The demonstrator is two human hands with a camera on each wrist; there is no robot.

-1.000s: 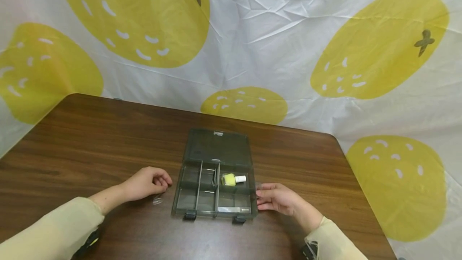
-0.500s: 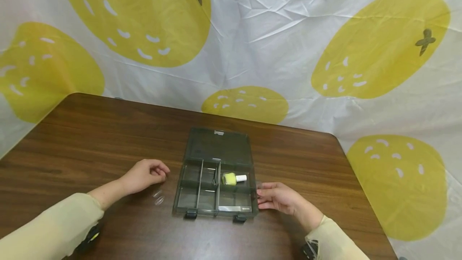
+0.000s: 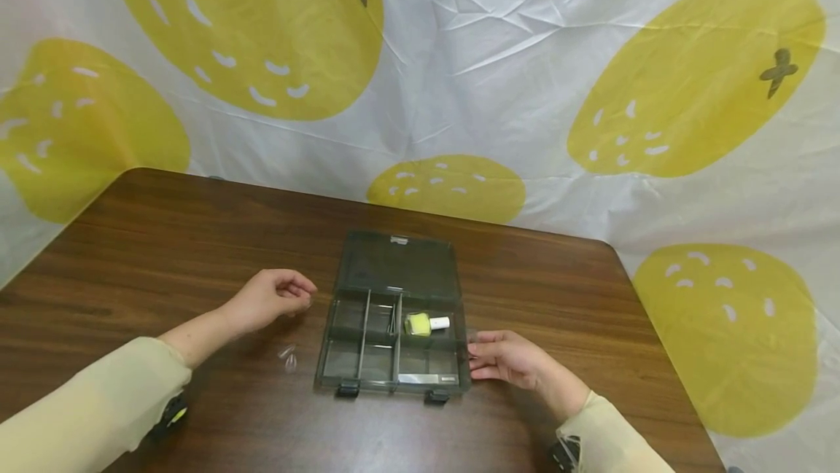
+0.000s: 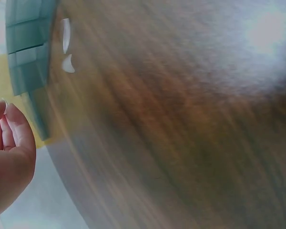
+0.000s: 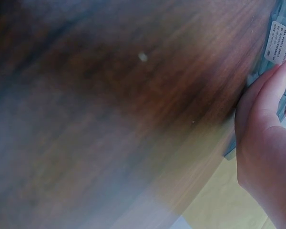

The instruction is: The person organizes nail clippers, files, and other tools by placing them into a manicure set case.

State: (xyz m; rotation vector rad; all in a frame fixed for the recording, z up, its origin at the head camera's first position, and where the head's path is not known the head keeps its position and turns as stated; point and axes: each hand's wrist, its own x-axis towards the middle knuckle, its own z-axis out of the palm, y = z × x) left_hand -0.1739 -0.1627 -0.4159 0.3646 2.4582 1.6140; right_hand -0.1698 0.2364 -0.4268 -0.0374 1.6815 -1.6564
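Note:
A smoky see-through compartment box [image 3: 343, 362] lies on the table with its lid [image 3: 400, 262] folded back. In the head view my right hand [image 3: 508, 360] holds its right side, thumb and fingers at the edge; a printed label [image 5: 280, 44] shows on the box in the right wrist view. My left hand [image 3: 269, 301] is raised left of the box, thumb and forefinger pinching a small clear false nail [image 4: 5, 106]. Two more clear false nails [image 3: 290, 363] lie on the table below that hand. A yellow nail polish bottle [image 3: 418, 324] with a white cap lies inside the box.
A flat silver bar [image 3: 426, 379] lies in the box's front right compartment. Thin metal pieces [image 3: 391, 321] stand in a middle compartment. Behind the wooden table [image 3: 197, 240] hangs a white curtain [image 3: 499, 94] printed with yellow fruit.
My left hand has risen away from the clear false nails on the table, moving towards the back and finally slightly right. The right hand has stayed at the box's side.

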